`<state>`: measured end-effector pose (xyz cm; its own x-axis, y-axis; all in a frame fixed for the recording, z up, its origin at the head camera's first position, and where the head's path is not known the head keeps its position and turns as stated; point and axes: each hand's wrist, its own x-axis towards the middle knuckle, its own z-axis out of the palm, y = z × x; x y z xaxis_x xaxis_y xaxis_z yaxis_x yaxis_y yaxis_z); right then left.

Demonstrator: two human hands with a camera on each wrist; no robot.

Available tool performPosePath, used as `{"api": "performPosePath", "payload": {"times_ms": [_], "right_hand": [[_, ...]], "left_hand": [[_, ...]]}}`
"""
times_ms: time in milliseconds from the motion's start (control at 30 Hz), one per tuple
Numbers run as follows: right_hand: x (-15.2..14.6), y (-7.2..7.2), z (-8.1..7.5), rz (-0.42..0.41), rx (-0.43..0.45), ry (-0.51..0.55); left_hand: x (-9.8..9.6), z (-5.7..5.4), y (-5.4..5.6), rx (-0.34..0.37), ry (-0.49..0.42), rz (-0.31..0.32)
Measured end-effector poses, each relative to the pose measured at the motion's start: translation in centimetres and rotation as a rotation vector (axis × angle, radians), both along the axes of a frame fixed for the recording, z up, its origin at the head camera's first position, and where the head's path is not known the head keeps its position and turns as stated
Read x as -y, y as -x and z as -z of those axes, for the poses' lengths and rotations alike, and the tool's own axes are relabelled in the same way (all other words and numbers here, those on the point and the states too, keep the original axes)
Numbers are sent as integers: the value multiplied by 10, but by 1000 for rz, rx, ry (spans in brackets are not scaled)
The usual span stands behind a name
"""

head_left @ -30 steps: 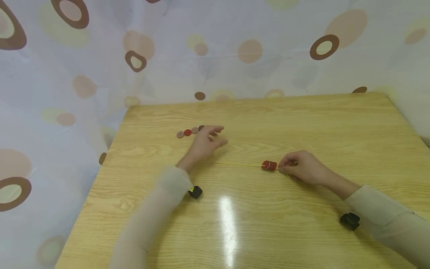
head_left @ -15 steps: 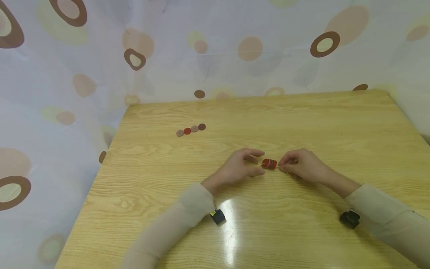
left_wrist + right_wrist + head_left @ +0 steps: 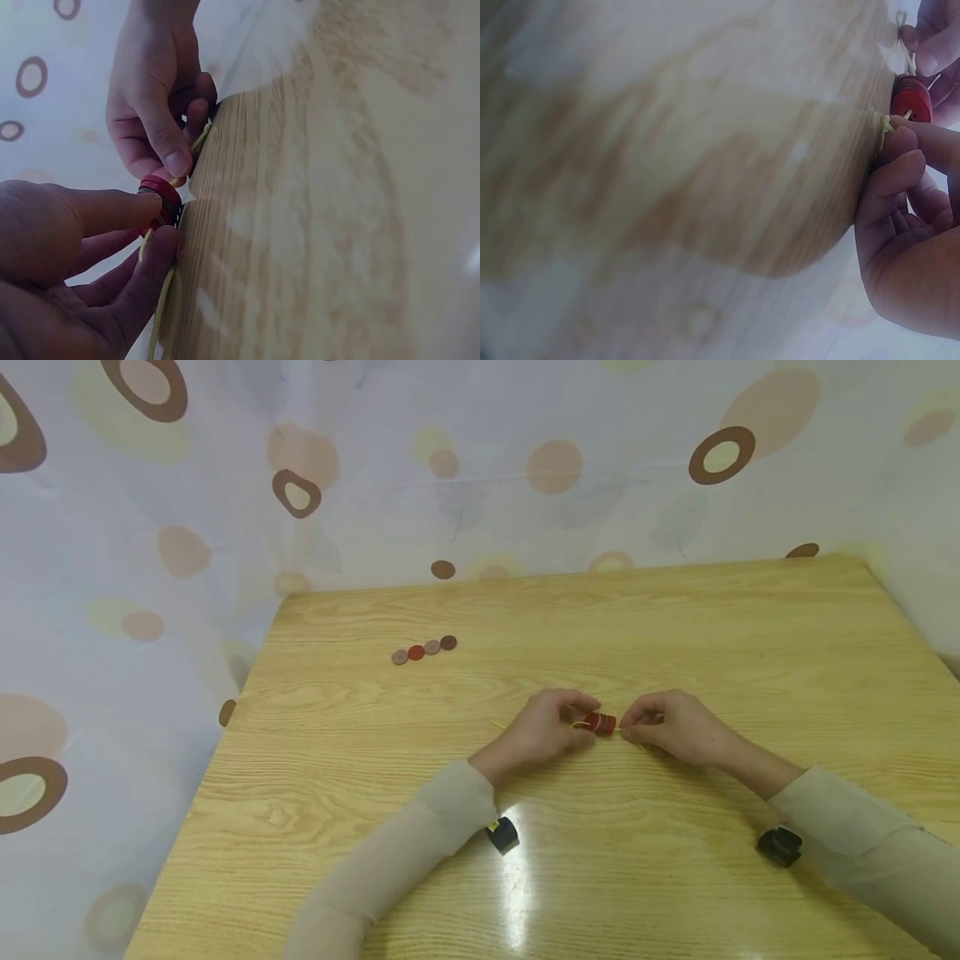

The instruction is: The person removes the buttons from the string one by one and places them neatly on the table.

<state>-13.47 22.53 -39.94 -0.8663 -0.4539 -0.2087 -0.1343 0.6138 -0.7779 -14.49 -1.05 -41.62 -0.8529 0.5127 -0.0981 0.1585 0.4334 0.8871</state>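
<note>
A short stack of red and dark buttons (image 3: 602, 723) is threaded on a yellow string (image 3: 158, 311). My left hand (image 3: 546, 727) pinches the stack between thumb and fingertips, as the left wrist view shows. Just to the right, my right hand (image 3: 678, 729) pinches the string close to the stack's other end. In the right wrist view the red end button (image 3: 915, 105) faces the camera, and a small yellow knot (image 3: 886, 124) shows at my right fingertips. The string's free end (image 3: 497, 724) lies left of my left hand.
A row of several loose buttons (image 3: 416, 652), pinkish, red and brown, lies on the wooden table (image 3: 675, 627) toward the back left. A patterned sheet (image 3: 480, 468) hangs behind the table and along its left side. Black cameras sit at both wrists.
My left hand has moved right from beside the button row, along the string to the stack, and now pinches it. The string near the stack now bends in a loop. My right hand stays put.
</note>
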Motion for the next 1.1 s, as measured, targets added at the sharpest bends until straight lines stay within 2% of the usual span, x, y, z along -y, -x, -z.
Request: {"api": "performPosePath", "payload": {"times_ms": [233,433,833,1100], "right_hand": [[0,0,1,2,-13,3],[0,0,2,6,-21,0],[1,0,3,4,-38,-10],[0,1,4,4,-30,-4]], "left_hand": [[-4,-3,3,-43,75,1],[-4,-4,4,-38,98,5],[0,-4,3,-11,58,-13],[4,-8,-1,16,14,-35]]}}
